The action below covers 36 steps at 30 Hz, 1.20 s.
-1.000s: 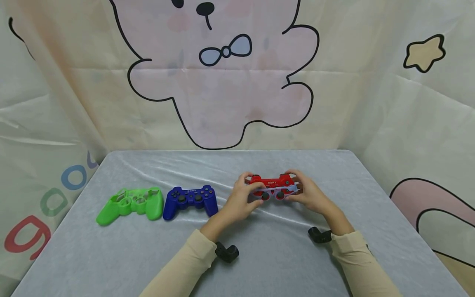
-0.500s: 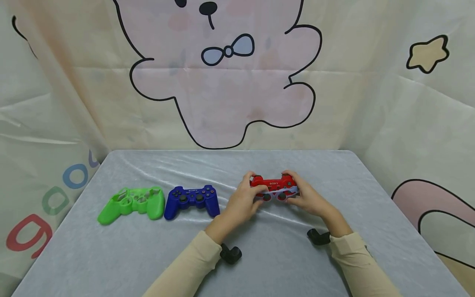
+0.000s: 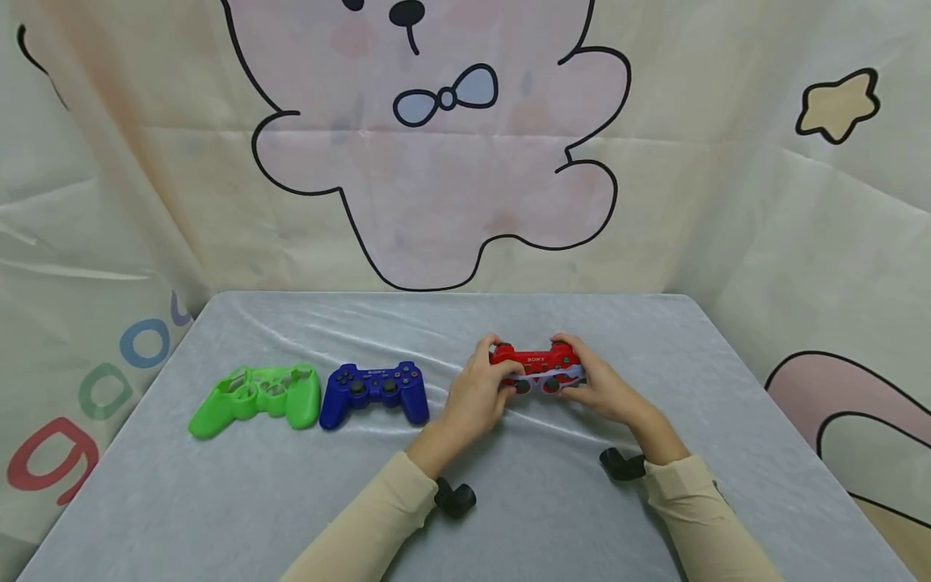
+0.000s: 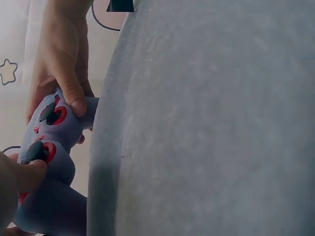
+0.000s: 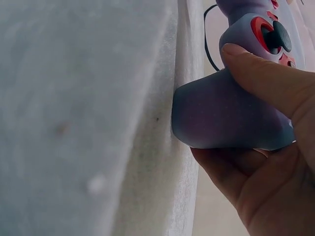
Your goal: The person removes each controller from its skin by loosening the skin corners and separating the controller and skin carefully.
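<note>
1. The left hand [image 3: 473, 396] grasps one side of a red controller [image 3: 535, 357], with its thumb pressed on the front close to a thumbstick [image 4: 37, 150].
2. The right hand [image 3: 607, 388] grasps the other side; in the right wrist view its thumb lies across the front and its other fingers are bent behind the handle.
3. A pale purple cover [image 5: 221, 110] wraps the handles and the lower front of the controller. Both thumbsticks poke through it, each ringed by red, while the upper part with the white lettering is bare in the head view.
4. The controller is right of centre, between the two hands, over a table [image 3: 538, 501] spread with pale grey cloth. The wrist views are dim and tilted, so I can't tell for certain whether its handles touch the cloth.
5. A blue controller [image 3: 374, 392] lies face up on the table near the left forearm.
6. Just beside it, farther left, lies a bright green cover [image 3: 260, 398] with open holes.
7. Cream sleeves [image 3: 371, 517] cover both forearms, and a small black device [image 3: 457, 499] sits at each wrist.
8. Behind the table hangs a cream curtain printed with a pink bear, a blue bow tie [image 3: 446, 99] and a star [image 3: 838, 105].
</note>
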Tool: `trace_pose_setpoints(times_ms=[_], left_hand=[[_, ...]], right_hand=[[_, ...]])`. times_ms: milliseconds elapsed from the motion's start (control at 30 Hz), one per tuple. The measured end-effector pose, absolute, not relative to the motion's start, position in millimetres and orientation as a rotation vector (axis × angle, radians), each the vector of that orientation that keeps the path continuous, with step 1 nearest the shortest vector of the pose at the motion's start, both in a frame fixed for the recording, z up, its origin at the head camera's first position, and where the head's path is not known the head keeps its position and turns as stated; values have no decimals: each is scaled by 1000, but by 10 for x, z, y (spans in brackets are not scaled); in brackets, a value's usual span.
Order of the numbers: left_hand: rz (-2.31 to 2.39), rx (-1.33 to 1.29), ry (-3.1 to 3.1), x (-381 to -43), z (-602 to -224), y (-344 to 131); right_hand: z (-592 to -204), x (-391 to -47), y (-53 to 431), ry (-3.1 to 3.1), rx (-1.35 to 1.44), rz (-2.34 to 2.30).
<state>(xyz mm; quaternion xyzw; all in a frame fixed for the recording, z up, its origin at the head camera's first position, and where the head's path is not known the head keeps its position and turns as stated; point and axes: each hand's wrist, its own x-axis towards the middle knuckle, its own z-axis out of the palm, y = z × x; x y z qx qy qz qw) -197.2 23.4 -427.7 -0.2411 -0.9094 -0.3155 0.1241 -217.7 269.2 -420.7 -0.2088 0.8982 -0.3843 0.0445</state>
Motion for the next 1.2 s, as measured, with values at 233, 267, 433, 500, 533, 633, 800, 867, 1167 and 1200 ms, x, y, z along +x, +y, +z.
trace_pose_setpoints(times_ms=[233, 267, 433, 500, 533, 633, 800, 867, 1167, 1200], left_hand=[[-908, -651, -2581, -1938, -4310, 286], [-918, -637, -2561, -1934, -4320, 293], [-989, -578, -2474, -1933, -4355, 323], [-1069, -582, -2470, -1944, -4342, 321], [-1130, -593, -2477, -1951, -4328, 318], [-1360, -630, -2517, -1983, -4276, 295], [-1649, -699, -2587, -2018, -4196, 240], [-1693, -752, -2595, -2017, -4177, 220], [-1440, -963, -2689, -2008, -4142, 91], [-1441, -960, -2723, -2007, -4129, 65]], right_hand=[[-4187, -2181, 2685, 2754, -649, -1169], [-4189, -2183, 2684, 2753, -654, -1168], [-4191, -2191, 2678, 2750, -675, -1167], [-4190, -2192, 2678, 2744, -672, -1170], [-4190, -2191, 2679, 2743, -665, -1171], [-4193, -2190, 2686, 2742, -631, -1170], [-4189, -2187, 2698, 2751, -620, -1153], [-4179, -2187, 2700, 2747, -624, -1151], [-4160, -2176, 2716, 2719, -647, -1173], [-4163, -2175, 2719, 2720, -646, -1171]])
